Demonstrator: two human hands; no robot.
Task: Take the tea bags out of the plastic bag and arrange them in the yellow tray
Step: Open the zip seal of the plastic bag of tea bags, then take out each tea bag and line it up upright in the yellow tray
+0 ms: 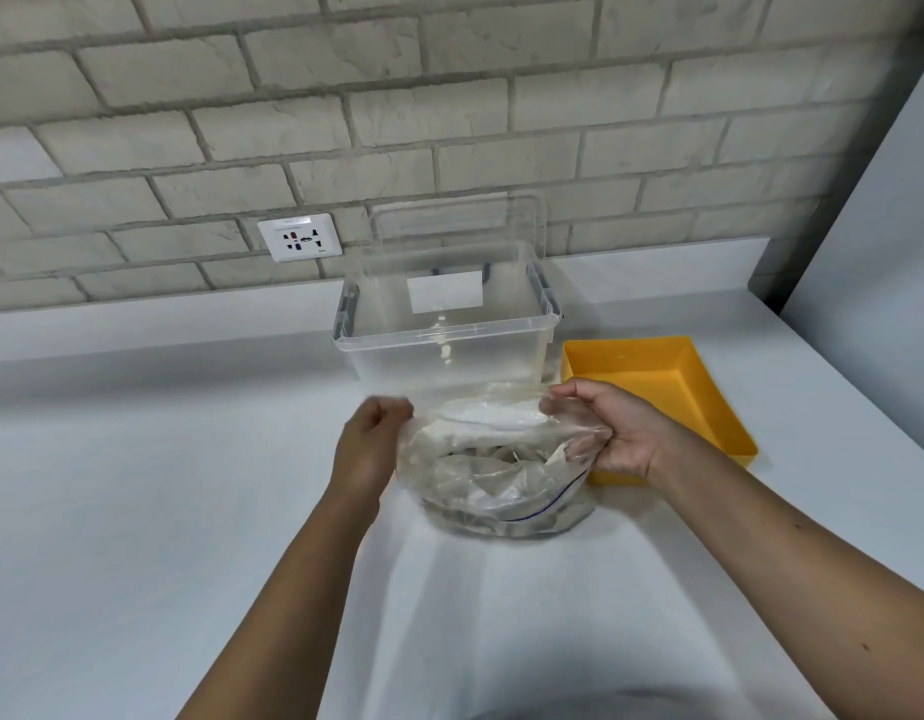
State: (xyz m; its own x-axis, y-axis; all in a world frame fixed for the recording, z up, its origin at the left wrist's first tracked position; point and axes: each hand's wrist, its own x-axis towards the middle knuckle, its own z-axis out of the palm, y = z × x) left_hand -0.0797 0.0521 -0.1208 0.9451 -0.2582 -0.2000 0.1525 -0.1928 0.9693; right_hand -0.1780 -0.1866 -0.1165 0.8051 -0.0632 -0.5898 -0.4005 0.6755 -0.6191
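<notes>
A clear plastic zip bag (pixel 501 480) with a blue seal line sits on the white counter, holding several pale tea bags (pixel 480 472) seen through the film. My left hand (pixel 369 439) pinches the bag's left rim. My right hand (pixel 605 428) grips the bag's right rim, fingers curled round the plastic. The bag's mouth is pulled apart between them. The yellow tray (pixel 709 402) stands just right of the bag, behind my right hand, with nothing visible in it.
A clear plastic storage box (pixel 444 345) with its lid leaning behind it stands directly beyond the bag. A wall socket (pixel 300 237) is set in the brick wall. A white panel (pixel 875 241) rises at the right edge of the white counter (pixel 164 485).
</notes>
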